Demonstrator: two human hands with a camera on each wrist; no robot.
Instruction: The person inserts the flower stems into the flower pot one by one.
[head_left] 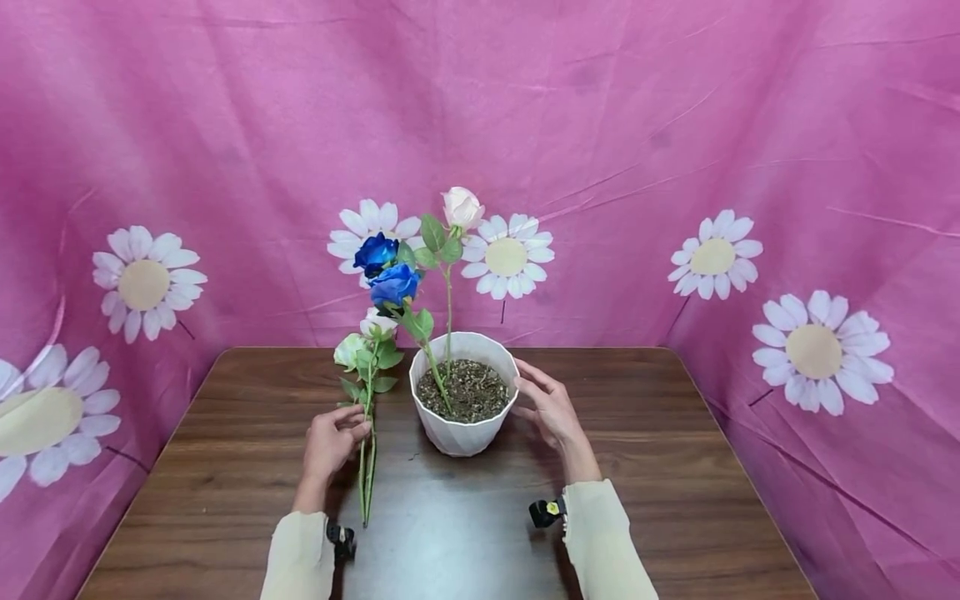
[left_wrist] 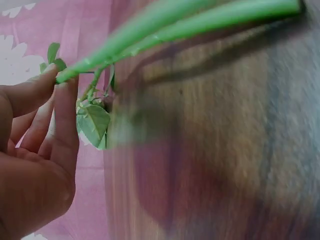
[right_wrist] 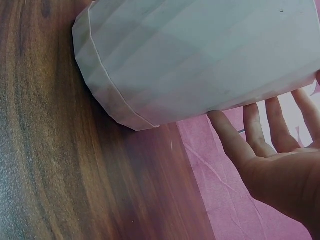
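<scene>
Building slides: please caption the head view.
Left hand pinches flower stems beside a white pot; right hand touches the pot.

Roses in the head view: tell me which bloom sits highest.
The pinkish-white rose rising from the white pot; the blue roses and the other pale roses sit lower and further left.

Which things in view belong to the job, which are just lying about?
In the job, judging by the hands:
- stems, pinched by left hand
- pot, touched by right hand
- soil in the pot
- white rose, planted
- blue roses

Just around:
- table
- cloth with printed daisies
- wrist cameras
</scene>
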